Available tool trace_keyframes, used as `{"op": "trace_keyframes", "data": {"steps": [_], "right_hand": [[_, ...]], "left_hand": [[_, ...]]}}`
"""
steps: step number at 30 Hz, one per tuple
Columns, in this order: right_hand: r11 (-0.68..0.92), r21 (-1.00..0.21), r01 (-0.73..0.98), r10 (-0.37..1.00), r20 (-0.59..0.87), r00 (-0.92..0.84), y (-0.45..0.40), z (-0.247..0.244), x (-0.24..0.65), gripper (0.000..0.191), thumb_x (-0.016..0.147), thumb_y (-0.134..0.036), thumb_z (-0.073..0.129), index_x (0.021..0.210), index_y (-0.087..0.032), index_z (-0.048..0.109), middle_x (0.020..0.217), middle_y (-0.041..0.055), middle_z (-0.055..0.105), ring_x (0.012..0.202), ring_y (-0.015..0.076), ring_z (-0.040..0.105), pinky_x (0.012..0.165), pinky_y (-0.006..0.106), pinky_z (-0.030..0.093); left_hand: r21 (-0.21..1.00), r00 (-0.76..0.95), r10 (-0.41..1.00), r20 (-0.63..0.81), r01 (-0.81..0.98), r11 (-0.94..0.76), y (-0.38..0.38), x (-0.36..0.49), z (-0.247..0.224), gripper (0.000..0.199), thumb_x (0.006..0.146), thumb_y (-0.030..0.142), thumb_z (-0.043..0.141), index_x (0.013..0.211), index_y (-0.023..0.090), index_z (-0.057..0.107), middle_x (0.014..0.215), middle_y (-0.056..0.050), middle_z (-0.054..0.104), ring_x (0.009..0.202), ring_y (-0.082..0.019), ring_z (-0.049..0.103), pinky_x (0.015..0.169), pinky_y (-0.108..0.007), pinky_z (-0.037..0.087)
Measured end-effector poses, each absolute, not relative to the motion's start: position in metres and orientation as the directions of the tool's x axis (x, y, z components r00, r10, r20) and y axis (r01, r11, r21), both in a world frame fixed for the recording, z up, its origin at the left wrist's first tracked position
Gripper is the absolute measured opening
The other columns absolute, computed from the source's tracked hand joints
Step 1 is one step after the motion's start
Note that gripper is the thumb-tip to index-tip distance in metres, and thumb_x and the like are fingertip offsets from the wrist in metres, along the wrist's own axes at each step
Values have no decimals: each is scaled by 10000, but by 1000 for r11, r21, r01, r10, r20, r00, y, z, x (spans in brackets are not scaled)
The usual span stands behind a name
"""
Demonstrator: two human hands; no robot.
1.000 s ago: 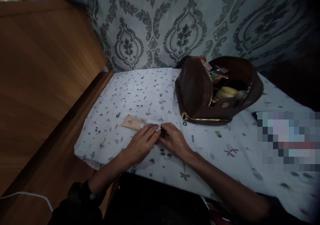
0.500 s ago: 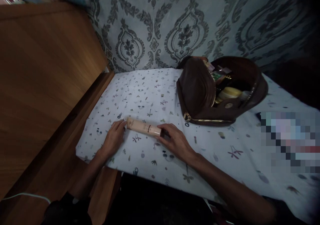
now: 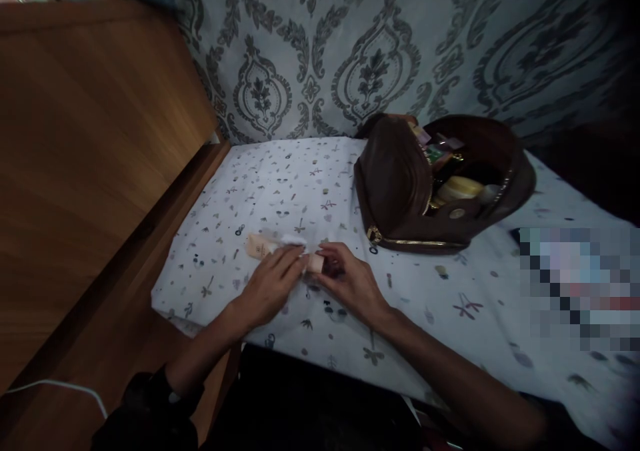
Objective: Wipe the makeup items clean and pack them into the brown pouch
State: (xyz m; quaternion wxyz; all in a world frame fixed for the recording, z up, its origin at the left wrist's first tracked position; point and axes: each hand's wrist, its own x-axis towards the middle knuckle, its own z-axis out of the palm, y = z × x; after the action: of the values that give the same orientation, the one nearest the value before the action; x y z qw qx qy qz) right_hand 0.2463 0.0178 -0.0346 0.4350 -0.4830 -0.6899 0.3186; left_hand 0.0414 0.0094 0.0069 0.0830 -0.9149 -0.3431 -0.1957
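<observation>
A peach-coloured tube lies across the patterned white cloth, its flat end pointing left and its cap end to the right. My right hand grips the cap end between thumb and fingers. Over the middle of the tube rests my left hand, its fingers closed on a white, blurred piece that looks like tissue or cloth. The tube's middle is hidden beneath that hand.
A brown bag stands unzipped at the back right, with a yellow item and small packets inside. Wooden furniture borders the left side. A pixelated object lies at the right. Patterned wall behind.
My left hand has slid right from the tube's flat end to its middle, near the cap, and the white piece now shows by its fingers. My right hand has kept its hold.
</observation>
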Motion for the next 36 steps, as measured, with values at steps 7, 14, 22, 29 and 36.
{"op": "trace_keyframes", "data": {"steps": [7, 14, 22, 29, 36], "right_hand": [[381, -822, 423, 924, 324, -203, 15, -35, 247, 552, 769, -193, 650, 1285, -249, 463, 1058, 61, 726, 783, 198, 711, 756, 345, 589], [463, -775, 431, 886, 383, -264, 16, -34, 247, 351, 805, -162, 621, 1144, -249, 589, 1031, 59, 692, 808, 203, 688, 756, 355, 595], [483, -762, 432, 870, 364, -331, 19, -33, 248, 233, 860, -217, 639, 1092, -216, 616, 974, 63, 644, 829, 201, 646, 755, 349, 580], [457, -755, 470, 886, 338, -318, 21, -38, 248, 286, 827, -208, 668, 1112, -201, 643, 1108, 98, 601, 830, 200, 642, 772, 371, 584], [493, -751, 440, 865, 369, -339, 18, -33, 247, 279, 790, -162, 704, 1057, -209, 637, 1125, 88, 580, 877, 202, 638, 774, 358, 583]], "left_hand": [[-126, 766, 622, 164, 641, -757, 15, 49, 30, 385, 988, 103, 375, 1365, 120, 450, 1346, -191, 585, 1251, -286, 525, 973, -517, 449], [62, 584, 790, 187, 796, -603, 37, -25, 32, 346, 989, 155, 404, 1314, 185, 518, 1195, -120, 620, 1093, -254, 559, 903, -455, 492], [498, 453, 858, 240, 702, -510, 37, -52, 25, 291, 992, 270, 463, 1231, 194, 609, 1055, -74, 658, 980, -198, 642, 864, -343, 536], [495, 318, 889, 329, 744, -449, 34, -52, 18, 246, 979, 278, 499, 1158, 189, 643, 1103, -78, 720, 1010, -210, 679, 881, -368, 551], [-107, 627, 759, 176, 779, -618, 18, -13, 32, 287, 957, 135, 504, 1223, 197, 593, 1169, -118, 704, 1057, -278, 652, 860, -477, 523]]}}
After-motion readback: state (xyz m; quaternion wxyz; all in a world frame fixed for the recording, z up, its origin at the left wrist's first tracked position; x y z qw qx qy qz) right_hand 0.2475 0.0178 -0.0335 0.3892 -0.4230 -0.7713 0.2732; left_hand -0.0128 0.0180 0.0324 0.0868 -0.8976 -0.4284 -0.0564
